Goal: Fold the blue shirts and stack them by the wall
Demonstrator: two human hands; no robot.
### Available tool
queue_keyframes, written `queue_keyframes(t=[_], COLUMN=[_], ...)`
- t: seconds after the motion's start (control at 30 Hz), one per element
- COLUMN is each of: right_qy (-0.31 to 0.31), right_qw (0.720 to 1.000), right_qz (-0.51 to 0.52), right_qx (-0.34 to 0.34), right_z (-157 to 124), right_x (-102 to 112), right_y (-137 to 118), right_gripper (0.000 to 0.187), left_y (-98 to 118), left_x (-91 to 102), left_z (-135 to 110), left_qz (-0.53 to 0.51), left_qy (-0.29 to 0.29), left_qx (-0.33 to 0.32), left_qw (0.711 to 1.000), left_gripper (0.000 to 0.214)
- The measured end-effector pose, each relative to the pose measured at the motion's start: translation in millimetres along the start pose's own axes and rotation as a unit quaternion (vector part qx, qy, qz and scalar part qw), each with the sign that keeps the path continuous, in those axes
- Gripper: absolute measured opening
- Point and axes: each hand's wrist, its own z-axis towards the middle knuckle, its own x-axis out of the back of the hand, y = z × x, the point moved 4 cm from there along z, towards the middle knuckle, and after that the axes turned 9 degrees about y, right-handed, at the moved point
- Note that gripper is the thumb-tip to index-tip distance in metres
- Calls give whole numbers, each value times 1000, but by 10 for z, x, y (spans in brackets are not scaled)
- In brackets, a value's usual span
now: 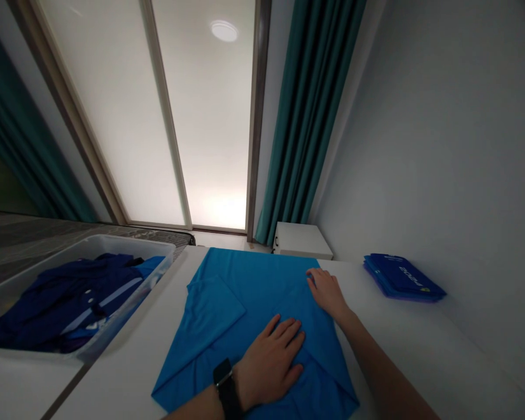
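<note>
A bright blue T-shirt lies spread on the white table, its right side folded in over the middle and its left sleeve lying flat. My left hand, with a black watch on the wrist, rests flat on the folded part near the front, fingers stretched out. My right hand lies flat on the shirt's right edge farther back, fingers together and extended. Neither hand grips anything.
A clear plastic bin at the left holds several dark blue garments. A stack of folded dark blue shirts sits at the right by the wall. Behind the table stand a small white cabinet, teal curtains and a frosted sliding door.
</note>
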Motion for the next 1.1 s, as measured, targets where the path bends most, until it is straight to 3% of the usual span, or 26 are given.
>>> queue_keyframes(t=[0.1,0.23,0.4,0.57,0.77,1.1], right_qy=[18,67,112,126,121,108], right_qw=[999,993,983,981,979,976], right_qz=[29,101,143,145,155,182], right_qx=[-2,9,10,39,48,45], right_z=[-189,-684,-1374,-1806,-2001,-2019], right_x=[119,253,407,494,474,504], right_y=[143,226,136,-18,-57,-77], right_gripper=[28,27,19,14,19,25], left_y=[9,-19,-204,-430,-536,-542], left_x=[10,72,215,241,183,153], left_z=[16,71,130,120,134,216], left_qz=[7,23,67,95,90,119], left_qy=[13,37,49,33,42,42], left_qx=[-3,12,52,92,107,100], left_qw=[1000,999,995,991,989,987], left_gripper=[50,35,26,26,25,18])
